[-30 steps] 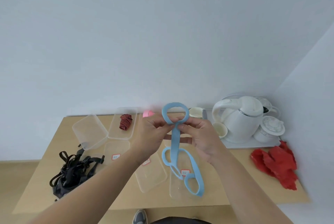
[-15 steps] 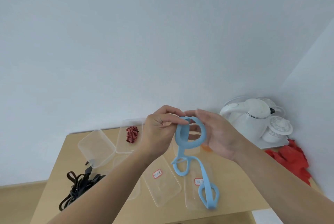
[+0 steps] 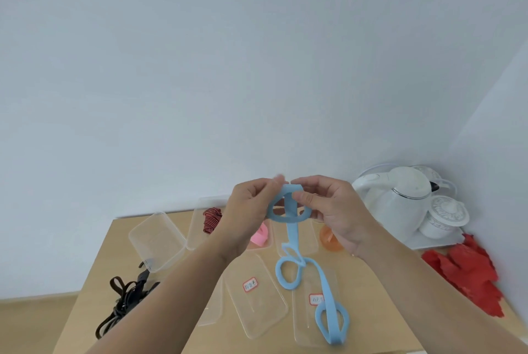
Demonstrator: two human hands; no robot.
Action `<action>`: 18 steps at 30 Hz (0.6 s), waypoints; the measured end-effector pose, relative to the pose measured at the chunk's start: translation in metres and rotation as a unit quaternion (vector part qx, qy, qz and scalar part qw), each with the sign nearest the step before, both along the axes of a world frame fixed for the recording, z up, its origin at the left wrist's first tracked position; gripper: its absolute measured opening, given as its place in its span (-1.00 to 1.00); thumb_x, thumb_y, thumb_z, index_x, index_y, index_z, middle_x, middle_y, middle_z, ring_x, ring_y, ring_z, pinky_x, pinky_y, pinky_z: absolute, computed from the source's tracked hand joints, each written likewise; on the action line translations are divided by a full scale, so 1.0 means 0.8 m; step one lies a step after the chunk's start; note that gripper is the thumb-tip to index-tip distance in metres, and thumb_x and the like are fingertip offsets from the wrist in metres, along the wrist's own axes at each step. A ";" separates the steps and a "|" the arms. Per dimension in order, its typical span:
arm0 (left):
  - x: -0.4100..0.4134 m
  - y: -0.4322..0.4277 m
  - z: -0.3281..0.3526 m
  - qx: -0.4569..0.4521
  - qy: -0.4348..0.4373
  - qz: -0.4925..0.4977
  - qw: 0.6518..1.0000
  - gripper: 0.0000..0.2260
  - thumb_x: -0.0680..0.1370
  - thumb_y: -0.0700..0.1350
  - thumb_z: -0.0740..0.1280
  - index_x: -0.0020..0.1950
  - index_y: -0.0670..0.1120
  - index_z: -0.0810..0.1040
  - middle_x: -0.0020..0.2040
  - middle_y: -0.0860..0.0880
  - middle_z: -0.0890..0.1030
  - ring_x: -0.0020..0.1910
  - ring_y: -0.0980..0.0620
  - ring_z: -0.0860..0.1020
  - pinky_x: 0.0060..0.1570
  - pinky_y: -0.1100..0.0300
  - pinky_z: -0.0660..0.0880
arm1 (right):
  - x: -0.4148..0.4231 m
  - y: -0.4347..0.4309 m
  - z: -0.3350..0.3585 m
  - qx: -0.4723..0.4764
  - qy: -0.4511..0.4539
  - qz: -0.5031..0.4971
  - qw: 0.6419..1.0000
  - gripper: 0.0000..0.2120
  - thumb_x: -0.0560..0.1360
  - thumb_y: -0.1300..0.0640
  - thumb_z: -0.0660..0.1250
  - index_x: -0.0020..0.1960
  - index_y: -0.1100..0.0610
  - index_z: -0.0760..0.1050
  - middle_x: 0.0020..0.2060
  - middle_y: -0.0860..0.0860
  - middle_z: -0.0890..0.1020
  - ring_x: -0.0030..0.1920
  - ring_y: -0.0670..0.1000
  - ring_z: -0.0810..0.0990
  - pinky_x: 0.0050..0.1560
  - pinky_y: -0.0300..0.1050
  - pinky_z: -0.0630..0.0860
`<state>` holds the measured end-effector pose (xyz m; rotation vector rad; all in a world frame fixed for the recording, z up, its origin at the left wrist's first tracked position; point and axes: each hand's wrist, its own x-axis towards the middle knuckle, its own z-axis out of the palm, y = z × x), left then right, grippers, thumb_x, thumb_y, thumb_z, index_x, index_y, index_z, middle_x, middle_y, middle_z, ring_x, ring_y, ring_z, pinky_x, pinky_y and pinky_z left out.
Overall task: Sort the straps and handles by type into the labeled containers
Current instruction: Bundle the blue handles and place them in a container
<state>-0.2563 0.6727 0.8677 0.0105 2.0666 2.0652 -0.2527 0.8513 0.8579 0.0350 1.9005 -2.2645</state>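
**Both hands pinch the top ring of a blue strap**

The left hand (image 3: 251, 205) and the right hand (image 3: 334, 210) meet in the air above the wooden table (image 3: 94, 282), fingers curled, each pinching the upper ring of the light blue silicone strap (image 3: 292, 235); the right thumb presses on the ring's front, and the left fingertips nip its top edge. From the grip a flat band hangs straight down to a second ring; a longer band then runs down and rightward to a third loop, which hangs over a labeled clear container (image 3: 303, 330), touching or not I cannot tell. Just left of that, below the grip, lies a second labeled container (image 3: 257, 315). Left of the grip a red-and-black striped strap (image 3: 211, 218) sits in another clear container (image 3: 194, 236); down and left of the grip lies a tangle of black straps (image 3: 125, 299). A pink piece (image 3: 260, 236) shows under the left wrist, an orange piece (image 3: 330, 238) under the right hand. Right of the grip stands a white kettle (image 3: 400, 205).
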 end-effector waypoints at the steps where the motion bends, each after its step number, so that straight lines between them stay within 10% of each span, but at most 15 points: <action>1: -0.001 0.002 0.000 -0.021 0.018 -0.004 1.000 -0.79 0.65 -0.08 0.34 0.09 -0.18 0.69 -0.03 -0.11 0.74 -0.01 -0.08 0.72 0.12 -0.03 0.65 | -0.001 0.002 0.001 0.007 0.005 0.002 1.000 -0.84 0.52 0.33 0.42 0.06 0.17 0.67 -0.12 0.11 0.74 -0.13 0.05 0.71 -0.08 -0.10 0.63; 13: -0.006 0.022 0.007 -0.020 0.103 0.028 0.994 -0.89 0.59 -0.20 0.44 0.10 -0.17 0.64 -0.02 -0.13 0.72 -0.04 -0.13 0.70 -0.05 0.10 0.63 | -0.023 0.022 0.026 0.114 0.102 0.028 0.988 -0.93 0.53 0.25 0.46 0.00 0.21 0.67 -0.20 0.12 0.72 -0.23 0.00 0.65 -0.11 -0.11 0.60; 18: -0.012 0.010 -0.013 -0.073 0.020 -0.126 0.989 -0.76 0.57 -0.23 0.45 0.23 -0.12 0.62 0.12 -0.06 0.72 0.12 -0.03 0.69 0.16 0.12 0.59 | -0.035 0.027 0.031 0.111 0.102 0.017 0.988 -0.94 0.52 0.29 0.45 -0.01 0.21 0.66 -0.16 0.13 0.72 -0.17 0.04 0.67 -0.03 -0.05 0.65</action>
